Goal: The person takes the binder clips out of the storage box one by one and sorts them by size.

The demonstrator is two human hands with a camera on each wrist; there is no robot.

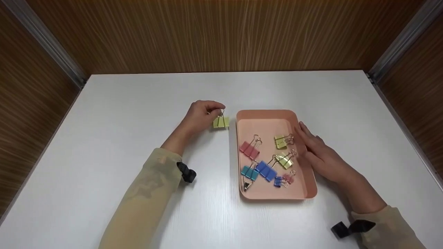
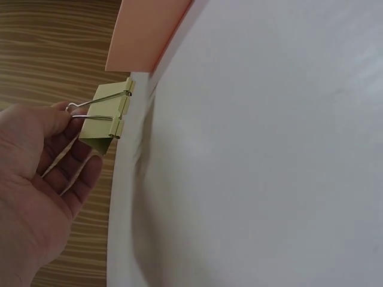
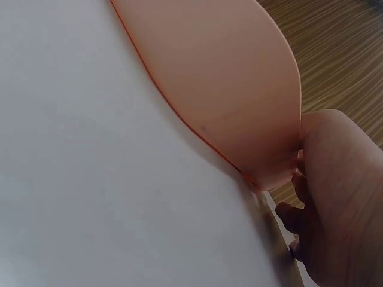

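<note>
The left hand [image 2: 36,179] pinches the wire loops of a yellow clip [image 2: 109,113] with curled fingers [image 2: 60,119]. The clip hangs over the white counter [image 1: 138,103], just left of the pink tray [image 1: 270,116]. The right hand [image 1: 320,155] lies flat against the tray's right side, fingers straight. More clips [image 1: 264,169] sit in the tray.

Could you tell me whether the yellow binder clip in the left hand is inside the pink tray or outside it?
Outside. The left hand pinches the yellow binder clip by its wire handles beside the pink tray, over the table.
</note>
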